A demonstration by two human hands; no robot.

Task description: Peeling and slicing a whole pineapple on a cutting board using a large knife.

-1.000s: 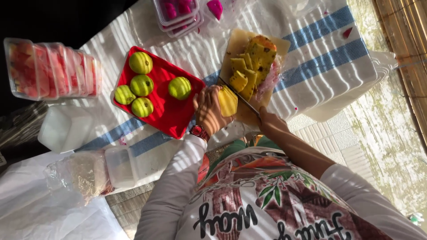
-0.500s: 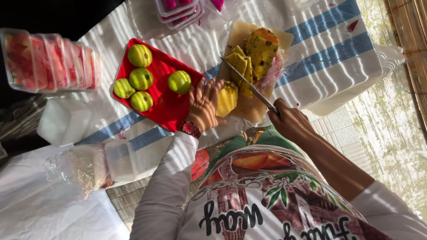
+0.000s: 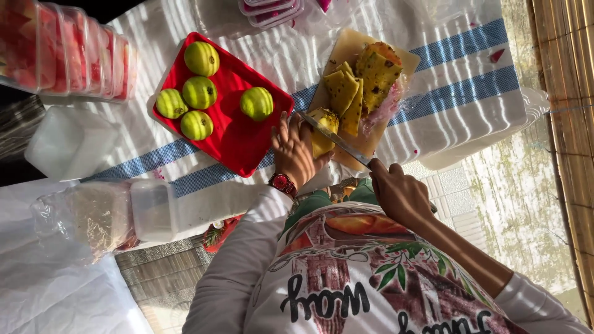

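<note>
Head view: hands point(image 3: 346, 167) slicing knobbly, perhaps pineapple point(image 3: 323, 131)

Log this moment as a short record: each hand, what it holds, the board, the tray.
left hand: steadies a yellow fruit piece on the board
right hand: grips a knife, blade across that piece
cutting board: carries more yellow slices
red tray: left of the board, five green round fruits
cloth: white with blue stripes, under both

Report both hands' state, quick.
Left hand: fingers closed around the pineapple piece on the cutting board.
Right hand: closed on the knife.
</note>
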